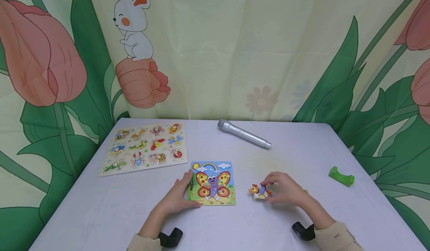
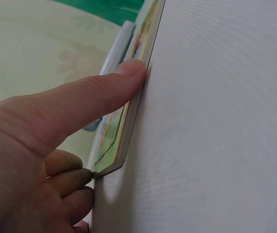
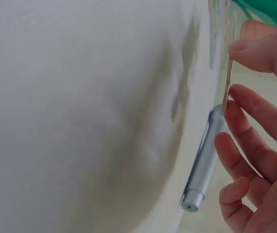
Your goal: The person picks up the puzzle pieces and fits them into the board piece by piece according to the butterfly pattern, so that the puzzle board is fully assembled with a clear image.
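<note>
A small square butterfly puzzle board [image 1: 213, 184] lies on the table in front of the person. My left hand [image 1: 177, 195] rests against its left side, the straight thumb at the lower edge and fingertips along the left edge. From the left wrist, the thumb [image 2: 97, 97] presses on the board's edge [image 2: 124, 131], with the other fingers by its corner. To the right of the board, my right hand [image 1: 284, 189] pinches a thin, colourful puzzle piece [image 1: 259, 192]. The right wrist view shows that piece [image 3: 230, 73] edge-on between thumb and fingers, over the table.
A larger insect puzzle board [image 1: 144, 146] lies at the back left. Behind the square board is a silver toy microphone [image 1: 244, 133]. A green arch-shaped block [image 1: 341, 176] sits at the right. A printed curtain [image 1: 215, 49] hangs behind the white table [image 1: 215, 228].
</note>
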The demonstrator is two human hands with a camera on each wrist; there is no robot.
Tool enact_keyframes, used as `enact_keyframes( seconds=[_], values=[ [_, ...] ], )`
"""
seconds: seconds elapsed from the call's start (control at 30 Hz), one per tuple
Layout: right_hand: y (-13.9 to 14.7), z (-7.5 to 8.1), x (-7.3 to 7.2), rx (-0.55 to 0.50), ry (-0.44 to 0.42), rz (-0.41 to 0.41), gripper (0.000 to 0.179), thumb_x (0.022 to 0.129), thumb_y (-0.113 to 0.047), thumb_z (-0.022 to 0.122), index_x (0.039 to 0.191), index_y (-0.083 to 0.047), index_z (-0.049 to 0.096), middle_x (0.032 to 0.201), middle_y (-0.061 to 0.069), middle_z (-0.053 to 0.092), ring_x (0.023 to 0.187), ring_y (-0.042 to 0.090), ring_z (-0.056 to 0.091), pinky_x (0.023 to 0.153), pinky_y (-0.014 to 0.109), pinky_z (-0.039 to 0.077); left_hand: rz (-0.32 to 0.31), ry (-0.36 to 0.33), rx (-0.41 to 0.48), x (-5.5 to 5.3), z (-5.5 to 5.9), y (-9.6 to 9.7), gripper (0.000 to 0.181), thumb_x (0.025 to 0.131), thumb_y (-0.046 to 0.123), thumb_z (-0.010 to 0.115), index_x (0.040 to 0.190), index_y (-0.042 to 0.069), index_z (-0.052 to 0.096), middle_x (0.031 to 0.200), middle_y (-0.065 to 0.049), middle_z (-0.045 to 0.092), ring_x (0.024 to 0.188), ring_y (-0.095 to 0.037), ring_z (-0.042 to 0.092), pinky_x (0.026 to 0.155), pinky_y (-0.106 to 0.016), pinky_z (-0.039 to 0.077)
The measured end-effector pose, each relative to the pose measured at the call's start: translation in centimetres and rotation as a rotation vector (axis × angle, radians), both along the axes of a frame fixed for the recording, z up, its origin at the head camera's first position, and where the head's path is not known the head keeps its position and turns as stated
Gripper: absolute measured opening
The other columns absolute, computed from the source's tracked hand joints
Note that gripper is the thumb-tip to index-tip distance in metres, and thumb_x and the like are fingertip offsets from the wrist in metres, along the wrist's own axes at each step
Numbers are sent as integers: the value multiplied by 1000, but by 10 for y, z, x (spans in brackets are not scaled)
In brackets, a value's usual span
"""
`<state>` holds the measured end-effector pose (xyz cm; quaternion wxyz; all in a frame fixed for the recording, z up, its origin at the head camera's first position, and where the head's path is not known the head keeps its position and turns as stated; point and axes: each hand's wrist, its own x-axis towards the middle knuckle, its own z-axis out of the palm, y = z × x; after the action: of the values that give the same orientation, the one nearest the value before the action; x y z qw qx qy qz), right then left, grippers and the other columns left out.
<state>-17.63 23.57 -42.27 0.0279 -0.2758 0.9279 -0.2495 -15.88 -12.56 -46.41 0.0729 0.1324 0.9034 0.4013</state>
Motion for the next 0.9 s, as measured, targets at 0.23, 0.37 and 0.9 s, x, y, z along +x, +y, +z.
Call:
enact_keyframes(
  seconds=[0.23, 0.37, 0.9],
  values=[
    [-25, 0, -5, -15, -46, 12, 32, 66, -21, 81, 95, -12, 72, 90, -10, 61, 87, 15, 56, 79, 41, 48, 5, -15, 12, 1, 2, 1, 108, 63, 34, 83, 143, -4, 21, 148, -21, 20, 137, -34, 14, 111, -48, 6],
    [-41, 0, -8, -29, -59, 48, 30, 66, -20, 80, 95, -12, 72, 89, -11, 61, 87, 15, 56, 79, 40, 49, 11, -21, 5, 1, 2, 1, 108, 63, 34, 83, 143, -3, 20, 148, -20, 20, 137, -33, 14, 111, -48, 6],
    [-102, -5, -21, -31, -35, 171, 32, 62, -18, 79, 92, -10, 72, 86, -7, 61, 78, 13, 55, 68, 24, 46, 1, -12, 8, 2, 3, 1, 107, 64, 33, 82, 143, -4, 20, 148, -21, 19, 136, -34, 14, 111, -48, 6]
  ],
)
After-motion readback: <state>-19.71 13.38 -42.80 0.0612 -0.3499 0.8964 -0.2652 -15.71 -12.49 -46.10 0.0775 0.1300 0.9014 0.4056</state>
